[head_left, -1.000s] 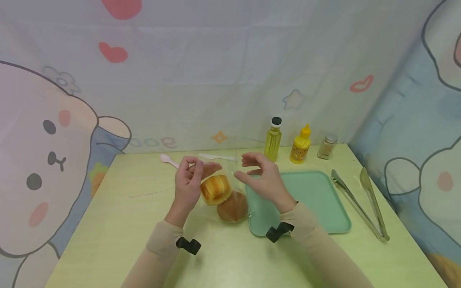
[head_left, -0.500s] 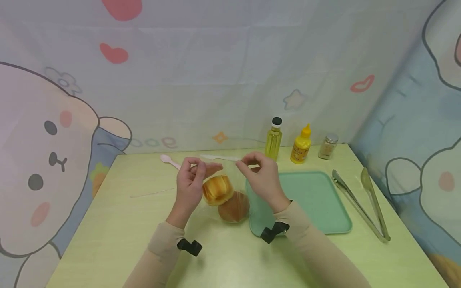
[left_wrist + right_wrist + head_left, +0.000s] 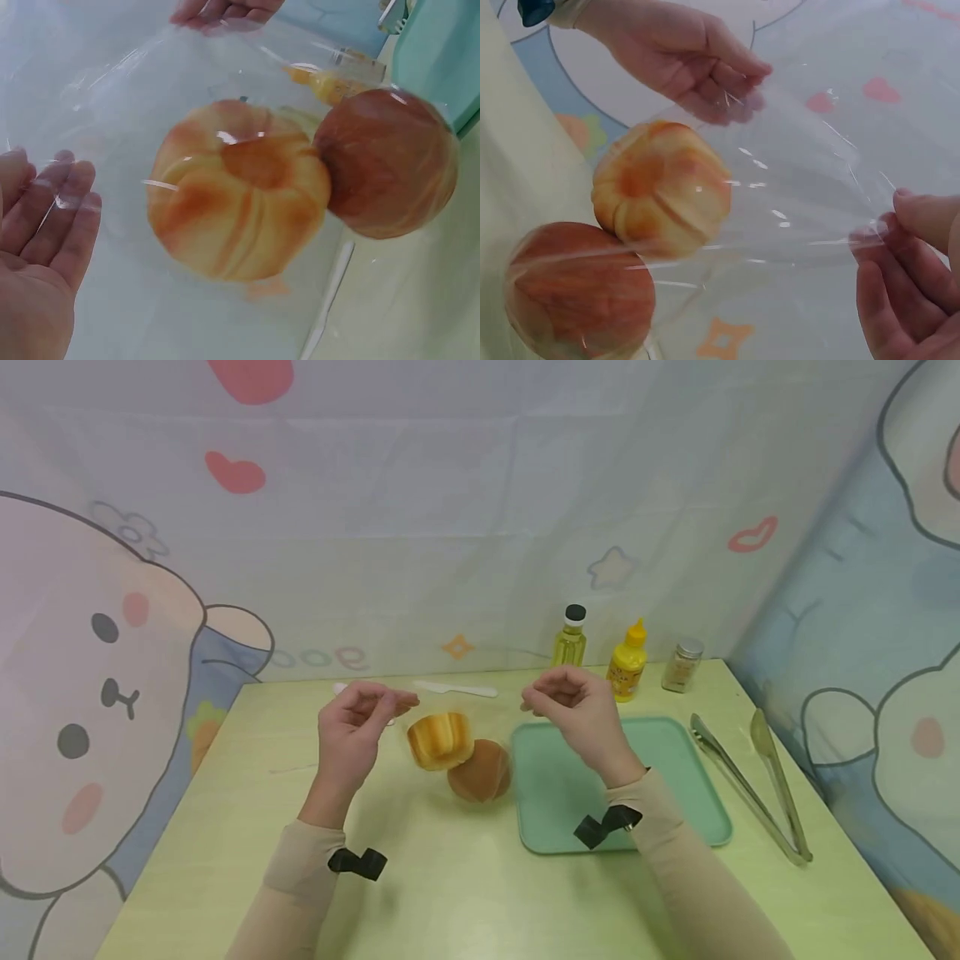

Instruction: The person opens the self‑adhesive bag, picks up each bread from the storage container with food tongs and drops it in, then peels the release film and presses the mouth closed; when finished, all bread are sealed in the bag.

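Observation:
A clear plastic bag is stretched between my two hands, above the table. Inside it hang a golden, pumpkin-shaped bread and a round brown bun, side by side and touching. My left hand pinches the bag's left edge; in the right wrist view, film lies over its fingers. On the other side, my right hand holds the bag's edge between thumb and fingers. The film is nearly invisible in the head view, so its full outline cannot be made out.
A green tray lies below my right hand, with metal tongs beside it. Along the back stand an oil bottle, a yellow squeeze bottle and a spice jar. A white plastic knife lies near the back edge.
My right hand's fingers, spread a second ago, have closed on the bag's edge. Both hands have then moved apart, and the bread and bun have shifted slightly up and left.

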A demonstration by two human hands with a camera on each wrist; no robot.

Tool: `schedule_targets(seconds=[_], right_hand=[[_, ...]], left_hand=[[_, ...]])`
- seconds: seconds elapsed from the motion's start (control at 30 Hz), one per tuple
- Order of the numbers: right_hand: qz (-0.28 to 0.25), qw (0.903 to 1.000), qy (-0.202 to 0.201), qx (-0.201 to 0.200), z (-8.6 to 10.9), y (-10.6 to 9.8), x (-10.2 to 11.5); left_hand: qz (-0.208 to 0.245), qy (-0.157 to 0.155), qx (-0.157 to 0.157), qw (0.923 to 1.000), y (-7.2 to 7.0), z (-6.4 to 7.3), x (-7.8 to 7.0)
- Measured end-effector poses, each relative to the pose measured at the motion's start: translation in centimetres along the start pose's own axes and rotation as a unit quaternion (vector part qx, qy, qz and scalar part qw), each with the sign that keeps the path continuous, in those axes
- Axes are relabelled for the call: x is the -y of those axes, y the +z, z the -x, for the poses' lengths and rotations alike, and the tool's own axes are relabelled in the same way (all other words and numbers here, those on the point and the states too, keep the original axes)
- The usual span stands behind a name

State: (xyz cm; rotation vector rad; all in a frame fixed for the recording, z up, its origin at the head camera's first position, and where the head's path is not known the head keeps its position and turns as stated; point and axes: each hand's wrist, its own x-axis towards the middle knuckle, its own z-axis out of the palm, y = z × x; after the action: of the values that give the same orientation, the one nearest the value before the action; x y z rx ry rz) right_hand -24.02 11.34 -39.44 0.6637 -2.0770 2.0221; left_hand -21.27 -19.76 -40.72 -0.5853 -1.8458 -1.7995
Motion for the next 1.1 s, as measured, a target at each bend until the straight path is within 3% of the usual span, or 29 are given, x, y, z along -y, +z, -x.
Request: schedule_targets(seconds=[0.1,0.33,0.6,0.9,1.1], right_hand=[[-0.006,0.9997,-0.009,0.022,-0.1,-0.5,0.1],[-0.013,0.9977,-0.04,0.053,-0.4,-1.3,0.4],[-0.05,0.993,-0.068,0.082,-0.5,-2.1,0.3],[-0.083,0.9826,-0.106,0.128,-0.4,-2.8,0.1],[-0.083,0.9811,-0.111,0.135,-0.3,-2.8,0.0]], left_hand=[[-0.008,-0.007,0.011,0.9999,-0.7,-0.2,-0.3],[0.043,-0.026,0.057,0.9971,-1.3,-0.3,-1.0],[0.151,0.019,0.121,0.981,-1.5,-0.6,-0.9],[0.144,0.021,0.154,0.9773,-1.9,-0.9,-1.2],[0.124,0.008,0.138,0.9826,-2.2,-0.8,-1.3]])
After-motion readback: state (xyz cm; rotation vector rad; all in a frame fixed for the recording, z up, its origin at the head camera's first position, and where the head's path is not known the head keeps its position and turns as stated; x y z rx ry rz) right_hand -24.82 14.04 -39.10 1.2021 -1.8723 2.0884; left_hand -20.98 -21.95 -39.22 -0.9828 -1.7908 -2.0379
